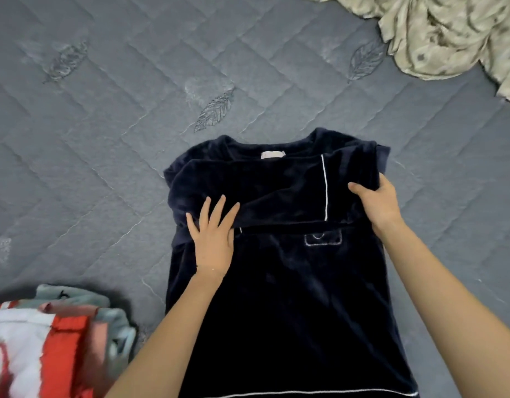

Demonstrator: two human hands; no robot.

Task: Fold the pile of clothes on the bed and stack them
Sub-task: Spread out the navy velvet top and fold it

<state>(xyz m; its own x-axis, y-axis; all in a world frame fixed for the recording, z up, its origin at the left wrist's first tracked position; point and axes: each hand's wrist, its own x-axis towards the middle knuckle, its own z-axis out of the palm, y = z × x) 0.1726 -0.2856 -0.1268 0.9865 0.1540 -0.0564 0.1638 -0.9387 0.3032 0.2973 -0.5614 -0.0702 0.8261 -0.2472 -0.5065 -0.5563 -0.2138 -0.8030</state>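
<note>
A dark navy velvet top (288, 297) with thin white piping lies flat on the grey quilted bed (104, 139), collar away from me. Its sleeves are folded across the chest. My left hand (213, 237) presses flat with spread fingers on the lower edge of the folded sleeve at the left side. My right hand (377, 202) grips the folded fabric at the top's right edge, thumb over it and fingers tucked behind.
A stack of folded clothes (55, 340) in red, white, pink and pale green sits at the lower left. A crumpled beige patterned cloth (449, 33) lies at the upper right. Bare quilt stretches across the far and left side.
</note>
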